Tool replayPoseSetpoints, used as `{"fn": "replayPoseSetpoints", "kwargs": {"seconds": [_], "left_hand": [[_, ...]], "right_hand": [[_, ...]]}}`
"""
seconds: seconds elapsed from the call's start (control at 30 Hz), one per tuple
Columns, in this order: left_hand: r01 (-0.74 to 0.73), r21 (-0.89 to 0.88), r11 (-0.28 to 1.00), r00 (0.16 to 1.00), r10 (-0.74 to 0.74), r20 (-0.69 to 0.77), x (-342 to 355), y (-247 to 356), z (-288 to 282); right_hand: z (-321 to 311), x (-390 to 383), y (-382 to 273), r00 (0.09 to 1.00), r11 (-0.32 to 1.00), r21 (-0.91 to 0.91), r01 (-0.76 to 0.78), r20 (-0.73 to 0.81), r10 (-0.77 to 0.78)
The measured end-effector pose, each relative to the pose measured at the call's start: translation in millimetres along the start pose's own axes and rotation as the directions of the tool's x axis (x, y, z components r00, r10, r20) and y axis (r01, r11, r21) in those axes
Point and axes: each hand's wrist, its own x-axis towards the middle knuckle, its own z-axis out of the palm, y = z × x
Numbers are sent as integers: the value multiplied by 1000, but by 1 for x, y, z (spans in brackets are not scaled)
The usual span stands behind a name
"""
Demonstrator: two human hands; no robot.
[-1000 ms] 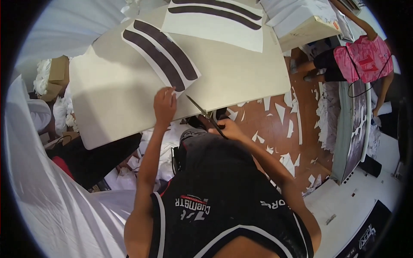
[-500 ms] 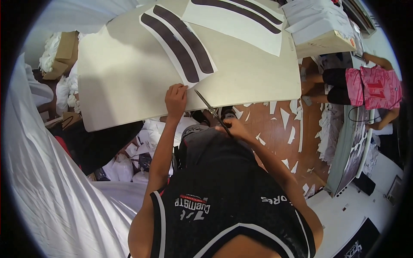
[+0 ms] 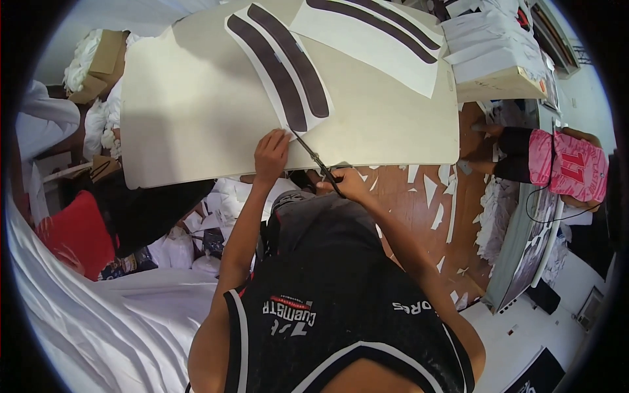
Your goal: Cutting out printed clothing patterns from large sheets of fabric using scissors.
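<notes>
A white sheet (image 3: 317, 122) printed with two curved dark-brown strips (image 3: 280, 77) lies on the cream tabletop. My left hand (image 3: 271, 154) is at its near left corner, fingers closed on the edge. In my right hand (image 3: 347, 185) is a pair of long metal scissors (image 3: 314, 156) with dark handles, pointing away and to the left. The scissor tips reach the sheet's near edge, right beside my left fingertips. Whether the blades are apart is too fine to make out.
A second white sheet (image 3: 386, 64) with similar dark strips lies farther right on the table (image 3: 196, 131). Stacked white material (image 3: 481, 42) stands at the far right corner. White scraps (image 3: 430, 190) litter the wooden floor. A person in a pink shirt (image 3: 570, 164) stands at right.
My right hand has brought the scissors forward and left, so their tips now meet the sheet's near edge. My left hand keeps its place at the corner. The view has shifted slightly.
</notes>
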Motion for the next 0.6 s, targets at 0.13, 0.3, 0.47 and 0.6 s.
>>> {"fn": "replayPoseSetpoints", "kwargs": {"seconds": [0.13, 0.3, 0.47, 0.6], "left_hand": [[-39, -26, 999, 999, 40, 19, 0, -3, -2], [-11, -69, 998, 999, 13, 31, -4, -2, -2], [-23, -73, 997, 1000, 24, 17, -7, -8, -3], [-38, -110, 993, 999, 39, 5, 1, -3, -2]], "right_hand": [[2, -2, -8, 999, 998, -60, -26, 25, 28], [30, -1, -10, 999, 969, 244, 23, -29, -16], [48, 4, -36, 995, 919, 384, -87, -3, 96], [43, 10, -45, 992, 883, 456, -111, -2, 126]]}}
